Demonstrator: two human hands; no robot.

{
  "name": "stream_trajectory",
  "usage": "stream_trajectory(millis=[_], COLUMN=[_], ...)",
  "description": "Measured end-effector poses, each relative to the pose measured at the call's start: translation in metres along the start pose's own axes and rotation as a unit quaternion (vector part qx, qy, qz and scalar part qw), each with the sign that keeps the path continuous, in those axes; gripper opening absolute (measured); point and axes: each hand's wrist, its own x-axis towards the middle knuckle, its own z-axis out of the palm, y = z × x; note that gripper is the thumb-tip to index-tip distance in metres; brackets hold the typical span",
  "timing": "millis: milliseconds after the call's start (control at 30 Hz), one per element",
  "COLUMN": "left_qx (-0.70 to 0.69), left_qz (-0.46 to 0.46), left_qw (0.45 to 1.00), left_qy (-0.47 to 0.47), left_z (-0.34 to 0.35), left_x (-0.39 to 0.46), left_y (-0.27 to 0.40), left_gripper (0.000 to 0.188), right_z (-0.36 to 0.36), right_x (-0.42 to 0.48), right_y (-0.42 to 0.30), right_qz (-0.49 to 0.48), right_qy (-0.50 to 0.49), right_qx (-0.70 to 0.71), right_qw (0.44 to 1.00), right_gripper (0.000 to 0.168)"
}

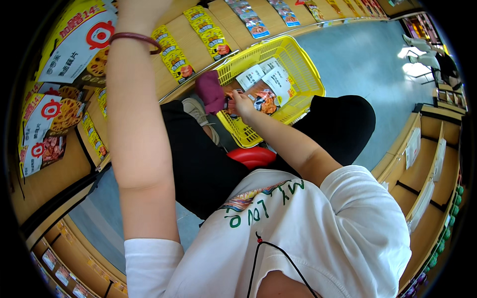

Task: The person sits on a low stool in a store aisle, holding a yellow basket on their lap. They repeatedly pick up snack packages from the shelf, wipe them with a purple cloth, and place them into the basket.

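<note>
My right hand (pixel 244 106) reaches into a yellow plastic shopping basket (pixel 316 80), its fingers closed on the edge of a brown-and-red food packet (pixel 230 106). Beside it in the basket lie several white-and-brown food packets (pixel 277 83) with food pictures and writing. A maroon cloth (pixel 209 91) hangs over the basket's left end. My left arm, with a dark red bracelet (pixel 136 37) at the wrist, stretches up past the shelf. Only the base of my left hand (pixel 145 9) shows at the top edge; its fingers are cut off, so whatever they touch is hidden.
Wooden shelving (pixel 220 20) with strips of yellow snack packets (pixel 207 31) runs behind the basket. Large snack packets (pixel 76 52) hang at left. A red rounded seat (pixel 253 156) lies between my legs. Shelves (pixel 402 193) line the right. A person (pixel 443 63) is at far right.
</note>
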Motion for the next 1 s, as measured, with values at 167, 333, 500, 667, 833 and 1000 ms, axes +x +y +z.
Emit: stream_trajectory(millis=[167,333,500,667,833,1000], left_qx=[0.020,0.064,0.069,0.108,0.046,0.109], left_qz=[0.015,0.026,0.026,0.011,-0.018,-0.034], left_qw=[1.000,0.998,0.997,0.993,0.998,0.993], left_qy=[-0.002,0.015,0.032,0.041,0.028,0.022], left_z=[-0.003,0.004,-0.003,-0.020,-0.008,-0.013], left_x=[0.001,-0.005,0.001,0.005,-0.001,-0.004], left_y=[0.010,0.020,0.016,0.003,0.013,-0.003], left_gripper=[0.034,0.035,0.033,0.036,0.030,0.047], right_z=[-0.036,-0.035,-0.065,-0.072,-0.082,-0.095], right_x=[-0.012,-0.017,0.004,0.023,0.045,0.054], right_y=[0.028,-0.008,0.001,0.008,0.032,0.028], right_qz=[0.088,0.244,0.154,0.153,0.103,0.135], right_qy=[0.096,0.123,0.137,0.174,0.148,0.208], right_qx=[0.079,0.312,0.337,0.386,0.427,0.499], right_qw=[0.988,0.910,0.918,0.893,0.886,0.830], right_gripper=[0.046,0.055,0.035,0.030,0.025,0.016])
